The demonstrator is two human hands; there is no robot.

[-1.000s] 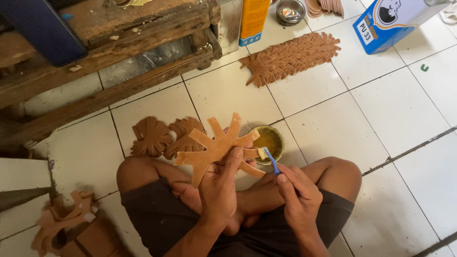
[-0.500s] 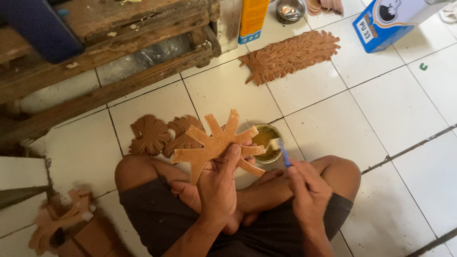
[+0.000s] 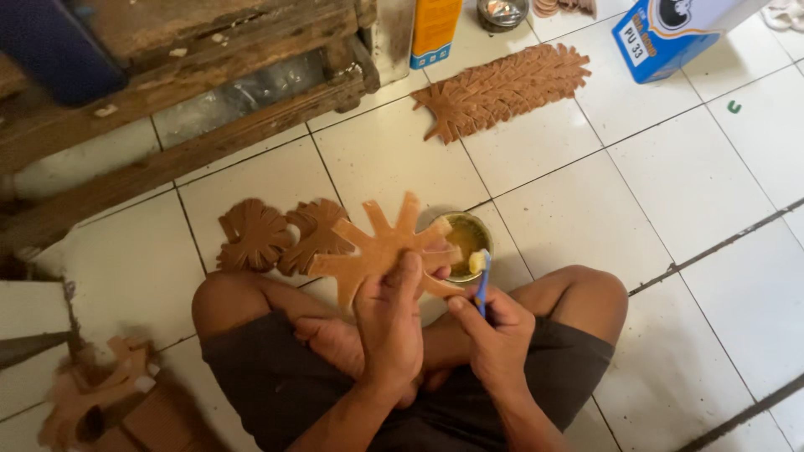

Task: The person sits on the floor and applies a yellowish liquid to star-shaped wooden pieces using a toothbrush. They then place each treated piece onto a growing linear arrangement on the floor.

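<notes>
Left hand [image 3: 389, 331] grasps the leaf-shaped cutout [image 3: 381, 249] above the knees, spikes fanning away. Right hand [image 3: 494, 335] clenches the blue brush [image 3: 481, 280], upright, at the glue tin [image 3: 465, 243]. Bare floor tiles [image 3: 670, 184] lie open rightward.

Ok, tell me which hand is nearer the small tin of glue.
Right. The right hand sits just below the tin, its brush at the rim; the left hand holds the leaf-shaped piece beside it.

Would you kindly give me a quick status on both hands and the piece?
Left hand grips leaf-shaped cutout, held up. Right hand holds blue brush, tip at glue tin. Two more cutouts on floor beside; nothing blocking.
</notes>
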